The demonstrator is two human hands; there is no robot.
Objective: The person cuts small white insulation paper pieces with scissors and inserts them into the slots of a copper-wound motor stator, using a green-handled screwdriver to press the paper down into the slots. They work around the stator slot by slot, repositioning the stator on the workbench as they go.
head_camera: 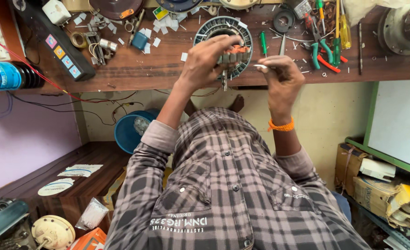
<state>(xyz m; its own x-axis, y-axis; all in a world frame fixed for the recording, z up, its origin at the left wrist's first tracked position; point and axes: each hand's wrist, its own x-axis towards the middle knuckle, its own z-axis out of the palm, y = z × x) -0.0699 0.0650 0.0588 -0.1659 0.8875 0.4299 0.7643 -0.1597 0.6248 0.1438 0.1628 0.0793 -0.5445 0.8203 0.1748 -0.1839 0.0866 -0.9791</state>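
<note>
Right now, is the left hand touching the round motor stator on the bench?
Touching. In the head view the left hand lies across the round stator, its fingers resting on the copper windings with no gap visible. The right hand is off to the side.

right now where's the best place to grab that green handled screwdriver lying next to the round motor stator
Take the green-handled screwdriver by its green handle, the thick end that lies farther from the bench edge, and come from above. It lies flat on the wooden bench, shaft pointing toward the right hand. The motor stator under the left hand crowds one side, so pinch across the handle with fingers.
</note>
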